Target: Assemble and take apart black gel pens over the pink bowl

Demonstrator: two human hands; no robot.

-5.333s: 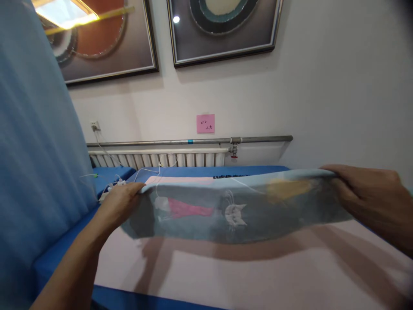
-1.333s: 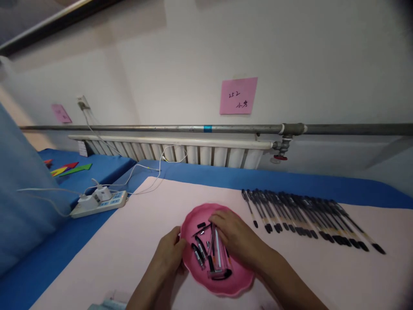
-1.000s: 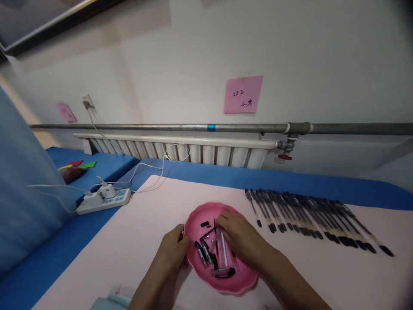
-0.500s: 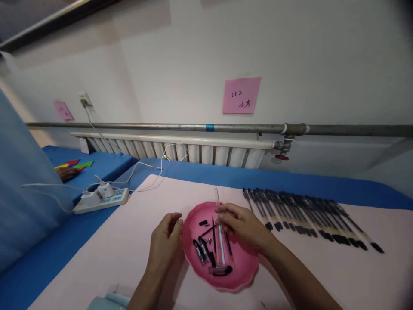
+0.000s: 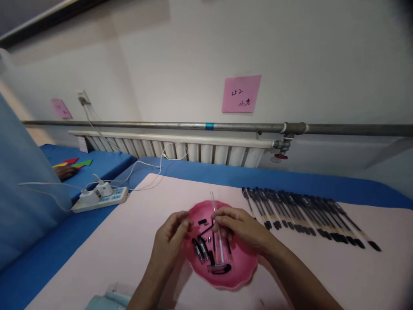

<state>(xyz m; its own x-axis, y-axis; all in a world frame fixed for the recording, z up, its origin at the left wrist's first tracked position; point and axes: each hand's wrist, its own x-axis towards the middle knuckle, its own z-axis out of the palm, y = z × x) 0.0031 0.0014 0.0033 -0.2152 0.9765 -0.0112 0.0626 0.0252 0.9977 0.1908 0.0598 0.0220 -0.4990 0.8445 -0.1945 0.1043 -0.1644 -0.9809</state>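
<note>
A pink scalloped plate [image 5: 242, 277] lies below both hands with pen parts in it. My right hand [image 5: 238, 224] pinches a clear pen barrel [image 5: 212, 200], tilted upright over the plate. My left hand [image 5: 171, 237] is at the plate's left rim, fingers loosely curled, thumb and forefinger apart, with nothing seen between them. Black pen caps [image 5: 200, 249] lie side by side in the plate. Near them are a small black piece [image 5: 202, 221], a tiny metal tip [image 5: 209, 240] and dark thin refills, partly hidden by my right hand. Another cap [image 5: 221, 269] lies at the front.
A long row of assembled black pens [image 5: 300, 211] lies on the pink sheet to the right. On the left sit a power strip [image 5: 100, 200] with white cables and a light blue cloth [image 5: 108, 301]. Another person's hand [image 5: 66, 172] rests near coloured pieces at the far left.
My left hand has moved right, over the plate's rim. My right hand has shifted slightly left and down with the clear pen barrel.
</note>
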